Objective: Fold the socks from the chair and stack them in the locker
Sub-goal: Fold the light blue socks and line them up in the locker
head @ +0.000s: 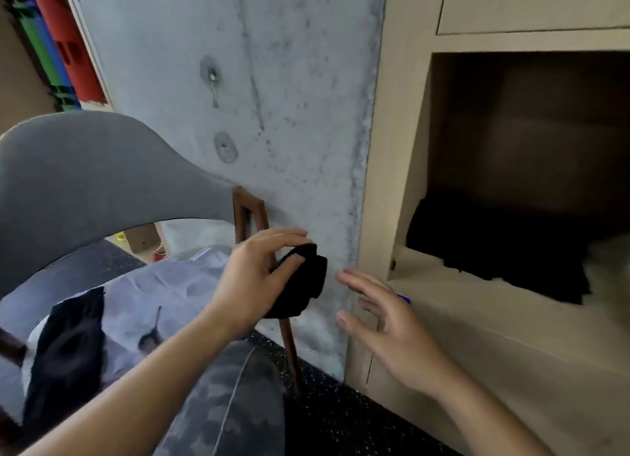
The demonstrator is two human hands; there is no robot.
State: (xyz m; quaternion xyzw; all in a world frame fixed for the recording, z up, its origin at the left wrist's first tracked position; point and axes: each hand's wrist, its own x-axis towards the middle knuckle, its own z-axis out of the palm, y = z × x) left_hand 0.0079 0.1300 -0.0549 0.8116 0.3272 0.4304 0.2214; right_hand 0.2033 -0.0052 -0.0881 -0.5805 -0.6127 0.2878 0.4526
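My left hand [254,278] holds a folded black sock [300,285] in the air, thumb on its front and fingers over its top, in front of the concrete pillar. My right hand [378,314] hovers just right of the sock, fingers spread and straight, holding nothing. The open wooden locker compartment [426,148] is at the right, with a pile of black socks [494,251] lying on its floor. On the grey chair [85,176] at the left, another black sock [68,350] lies on a pale cloth [163,285].
A concrete pillar [272,97] stands between the chair and the locker. The chair's brown wooden leg [289,353] runs down beside the pillar. A shut locker door [531,2] is above the open compartment. The floor [341,418] is dark and speckled.
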